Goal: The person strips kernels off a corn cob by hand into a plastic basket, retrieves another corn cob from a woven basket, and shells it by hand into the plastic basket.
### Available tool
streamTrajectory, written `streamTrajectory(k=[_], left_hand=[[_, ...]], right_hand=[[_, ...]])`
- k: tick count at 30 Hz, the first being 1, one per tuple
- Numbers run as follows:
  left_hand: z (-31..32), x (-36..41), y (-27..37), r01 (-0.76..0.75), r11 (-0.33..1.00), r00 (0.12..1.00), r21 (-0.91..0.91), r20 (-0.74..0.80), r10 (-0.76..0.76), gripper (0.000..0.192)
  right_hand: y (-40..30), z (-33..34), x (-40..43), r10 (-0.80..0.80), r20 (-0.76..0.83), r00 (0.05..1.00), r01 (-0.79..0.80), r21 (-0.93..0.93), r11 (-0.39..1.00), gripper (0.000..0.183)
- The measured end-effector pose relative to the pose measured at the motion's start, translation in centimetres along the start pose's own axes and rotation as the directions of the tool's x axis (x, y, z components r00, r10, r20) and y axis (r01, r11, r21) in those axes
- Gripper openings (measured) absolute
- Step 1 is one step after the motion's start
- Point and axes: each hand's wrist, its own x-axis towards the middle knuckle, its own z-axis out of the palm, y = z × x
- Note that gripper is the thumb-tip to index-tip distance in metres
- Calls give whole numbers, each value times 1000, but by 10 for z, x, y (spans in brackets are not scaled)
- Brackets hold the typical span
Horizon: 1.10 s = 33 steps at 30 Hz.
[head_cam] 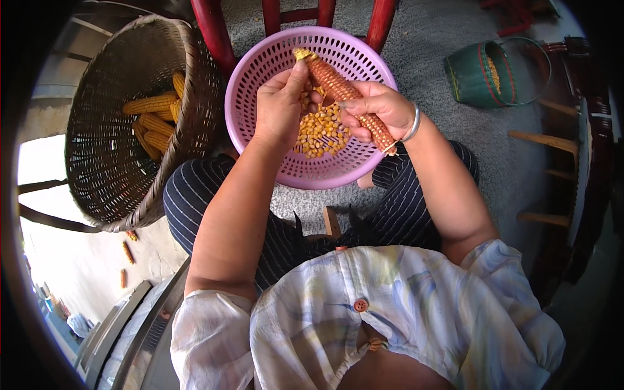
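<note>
A mostly bare reddish corn cob (336, 83) slants across the pink plastic basket (312, 181), with some yellow kernels left at its far tip. My left hand (285, 97) grips the cob near that tip, thumb on top, and loose kernels show under its fingers. Around the lower half of the cob my right hand (382, 107) is closed, a metal bangle (415, 122) on its wrist. Below both hands, loose corn kernels (319, 134) lie in the bottom of the perforated basket.
At left, a large woven basket (122, 58) leans over with several yellow corn ears (153, 114) inside. A red wooden chair (380, 24) stands behind the pink basket. To the right sits a green bucket (468, 78) holding kernels. Stripped cobs (127, 252) lie on the floor.
</note>
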Motion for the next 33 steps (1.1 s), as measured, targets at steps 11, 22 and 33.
streamTrajectory(k=[11,22,33], left_hand=[[12,7,-4,139,978,985,157,-123,-120,33],[18,-4,2,57,920,996,388,-80,-27,29],[15,-7,0,150,987,970,57,184,-158,57]], right_hand=[[5,25,-4,-307,-399,864,-10,-623,782,30],[21,28,2,-595,-243,766,-101,-960,262,41],[-8,31,-8,-151,37,988,131,331,934,41]])
